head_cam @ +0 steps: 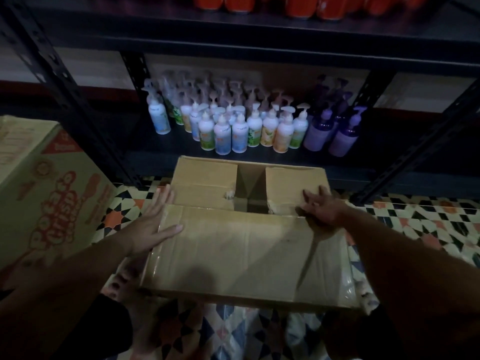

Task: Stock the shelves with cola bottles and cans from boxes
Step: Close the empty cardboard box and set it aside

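A plain brown cardboard box [233, 245] sits on the tiled floor in front of the dark metal shelf [259, 45]. Its near flap lies flat and two far flaps lie nearly shut, leaving a dark gap in the middle; the contents are hidden. My left hand [153, 222] rests flat with fingers spread on the near flap's left edge. My right hand [322, 211] presses on the right end of the flaps, fingers curled over the flap edge. Red-orange bottle bottoms [311, 5] line the upper shelf at the top of the view.
Several pump bottles, white and purple, [246, 123] crowd the lower shelf board. A large printed snack carton [46, 188] stands at the left. Patterned floor tiles [428, 224] show to the right of the box. Black shelf posts slant at both sides.
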Available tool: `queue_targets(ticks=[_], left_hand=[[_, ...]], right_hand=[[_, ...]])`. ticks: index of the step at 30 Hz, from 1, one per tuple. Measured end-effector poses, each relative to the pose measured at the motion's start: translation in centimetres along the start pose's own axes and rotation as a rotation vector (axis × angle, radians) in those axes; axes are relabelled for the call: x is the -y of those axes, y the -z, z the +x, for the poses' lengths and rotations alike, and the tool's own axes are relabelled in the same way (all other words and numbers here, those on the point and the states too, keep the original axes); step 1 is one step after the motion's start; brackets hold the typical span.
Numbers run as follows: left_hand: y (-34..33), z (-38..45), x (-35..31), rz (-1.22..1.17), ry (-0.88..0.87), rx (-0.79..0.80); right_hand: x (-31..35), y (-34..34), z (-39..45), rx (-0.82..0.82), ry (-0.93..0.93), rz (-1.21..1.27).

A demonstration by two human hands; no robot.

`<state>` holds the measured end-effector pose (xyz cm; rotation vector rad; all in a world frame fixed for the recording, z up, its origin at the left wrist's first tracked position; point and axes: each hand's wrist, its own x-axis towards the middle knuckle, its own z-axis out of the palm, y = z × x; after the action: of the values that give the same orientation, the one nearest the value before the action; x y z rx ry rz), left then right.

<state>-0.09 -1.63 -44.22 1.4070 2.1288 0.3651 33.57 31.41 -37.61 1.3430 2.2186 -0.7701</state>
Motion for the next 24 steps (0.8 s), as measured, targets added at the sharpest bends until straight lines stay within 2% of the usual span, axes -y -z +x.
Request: queue_targets(ticks=[2,5,15,24], left_hand=[[0.1,1.1,-1.3,-0.12,0.069,-0.015],[0.3,2.9,-1.7,-0.185,0.151,-0.027],[0.9,11.0,-2.3,-0.187,0.251,-0.243],[2.6,17.2,-3.0,-0.237,0.368,-0.382]], right_hand=[[0.0,-2.5,0.4,-0.07,0.029,0.067],[-0.1,-4.6,1.1,-0.156,-0.007,0.032],[0.6,-4.0,3.6,-0.346,-0.004,0.006],[0.4,-3.5,5.8,-0.557,-0.073,0.122]])
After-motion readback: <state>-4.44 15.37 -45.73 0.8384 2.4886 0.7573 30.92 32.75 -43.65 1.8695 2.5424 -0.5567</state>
